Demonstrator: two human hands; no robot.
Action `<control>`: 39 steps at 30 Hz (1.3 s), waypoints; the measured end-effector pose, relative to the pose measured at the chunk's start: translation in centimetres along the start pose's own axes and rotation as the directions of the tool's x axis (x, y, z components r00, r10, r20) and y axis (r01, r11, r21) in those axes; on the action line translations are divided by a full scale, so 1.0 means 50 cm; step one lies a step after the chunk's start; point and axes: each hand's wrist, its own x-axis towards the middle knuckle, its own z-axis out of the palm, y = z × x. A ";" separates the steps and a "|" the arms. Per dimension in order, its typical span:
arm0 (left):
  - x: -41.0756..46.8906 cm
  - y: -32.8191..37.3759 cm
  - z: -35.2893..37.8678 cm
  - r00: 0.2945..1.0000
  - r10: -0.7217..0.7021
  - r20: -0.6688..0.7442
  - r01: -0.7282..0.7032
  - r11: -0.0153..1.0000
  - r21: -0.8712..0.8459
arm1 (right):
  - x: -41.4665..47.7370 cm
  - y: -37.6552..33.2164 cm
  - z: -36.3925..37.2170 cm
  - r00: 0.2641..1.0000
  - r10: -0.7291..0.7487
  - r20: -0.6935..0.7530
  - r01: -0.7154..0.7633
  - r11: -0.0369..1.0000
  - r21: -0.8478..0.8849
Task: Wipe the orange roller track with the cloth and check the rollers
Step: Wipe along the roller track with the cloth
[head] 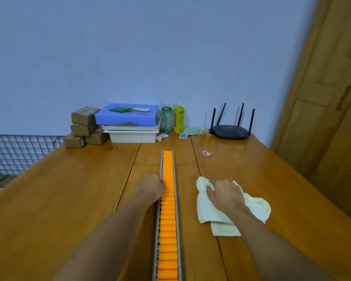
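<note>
An orange roller track (pixel 168 220) in a grey metal frame runs down the middle of the wooden table (pixel 69 199), from the near edge away from me. My left hand (pixel 152 187) lies against the track's left rail with its fingers curled onto the edge; the fingertips are hidden. A pale yellow cloth (pixel 255 205) lies crumpled on the table to the right of the track. My right hand (pixel 224 194) rests on the cloth with its fingers bent into the fabric, gripping it.
At the back stand stacked cardboard boxes (pixel 83 126), a blue box on white trays (pixel 128 122), two bottles (pixel 172 117), a black router (pixel 230 130) and a small pink item (pixel 206 153). A wire grid (pixel 14 153) is at the left, a wooden door (pixel 332 98) at the right.
</note>
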 end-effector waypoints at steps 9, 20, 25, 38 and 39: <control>0.119 -0.017 0.024 0.998 0.000 -0.055 -0.007 0.992 -0.130 | 0.220 -0.077 -0.074 0.989 0.038 -0.144 0.015 0.936 0.353; 0.201 -0.055 0.067 0.988 0.027 -0.155 -0.061 0.973 -0.221 | 0.429 -0.224 -0.040 0.977 -0.127 -0.171 0.176 0.935 0.309; 0.210 -0.072 0.078 0.987 0.028 -0.159 -0.078 0.944 -0.320 | 0.461 -0.282 0.036 0.980 -0.169 -0.104 0.186 0.965 0.184; 0.216 -0.077 0.077 0.989 0.027 -0.143 -0.082 0.915 -0.395 | 0.467 -0.262 0.113 0.992 -0.107 -0.072 0.115 0.988 0.105; 0.216 -0.077 0.078 0.989 0.030 -0.143 -0.084 0.915 -0.394 | 0.464 -0.259 0.113 0.992 -0.105 -0.076 0.111 0.990 0.090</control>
